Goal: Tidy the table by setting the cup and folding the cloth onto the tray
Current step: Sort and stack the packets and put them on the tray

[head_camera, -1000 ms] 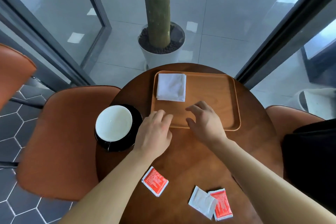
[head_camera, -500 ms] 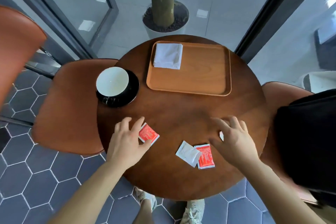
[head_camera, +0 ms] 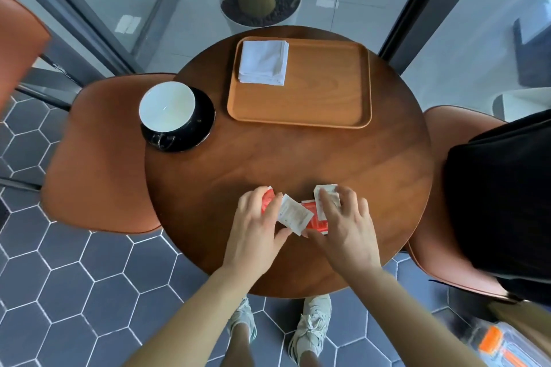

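Red and white, herded together at the near edge of the tabletop [head_camera: 268, 164].

Covering one red packet [head_camera: 267, 201] with the loosely curved left hand [head_camera: 256, 223], thumb against the white packet [head_camera: 293, 216] between the hands; pressing the right hand [head_camera: 343, 226] down on a second white packet [head_camera: 326, 198], thumb at the edge of a second red packet [head_camera: 316, 219]; no telling pinch from mere press. Best to slide all flat into one stack, then pinch the stack, keeping back from the edge. Counted: four packets, two red and two white; one cup [head_camera: 167, 106] on one black saucer [head_camera: 204, 125], left of the tray and not yet on it; one tray [head_camera: 322, 92]; one folded cloth [head_camera: 264, 62] in its far left corner.
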The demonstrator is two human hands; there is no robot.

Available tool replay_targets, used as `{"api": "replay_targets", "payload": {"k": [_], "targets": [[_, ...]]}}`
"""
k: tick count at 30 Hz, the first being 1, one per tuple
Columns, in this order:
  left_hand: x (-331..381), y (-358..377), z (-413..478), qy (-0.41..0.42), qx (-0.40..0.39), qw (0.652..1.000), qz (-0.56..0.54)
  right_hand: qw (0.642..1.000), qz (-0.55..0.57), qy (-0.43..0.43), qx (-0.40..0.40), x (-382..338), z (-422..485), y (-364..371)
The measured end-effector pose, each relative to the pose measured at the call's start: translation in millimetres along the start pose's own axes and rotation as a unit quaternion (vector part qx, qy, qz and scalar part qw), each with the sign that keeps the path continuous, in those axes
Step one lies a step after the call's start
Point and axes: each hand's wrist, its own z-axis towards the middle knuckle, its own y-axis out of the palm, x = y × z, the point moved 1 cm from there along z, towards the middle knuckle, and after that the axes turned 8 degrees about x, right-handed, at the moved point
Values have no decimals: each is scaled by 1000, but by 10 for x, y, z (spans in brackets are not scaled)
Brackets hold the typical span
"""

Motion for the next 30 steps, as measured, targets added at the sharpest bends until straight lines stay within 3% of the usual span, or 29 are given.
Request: {"api": "replay_targets", "payload": {"k": [16, 22, 30], "targets": [[-55, 22, 220, -7, 34, 999, 0, 999, 20, -25, 31, 132, 58, 27], [-43, 4, 245, -28, 26, 998, -41, 997, 63, 12, 43, 166, 116, 19], [-142, -42, 377, -84, -11, 996, -36, 994, 0, -97, 54, -81, 96, 28]]}}
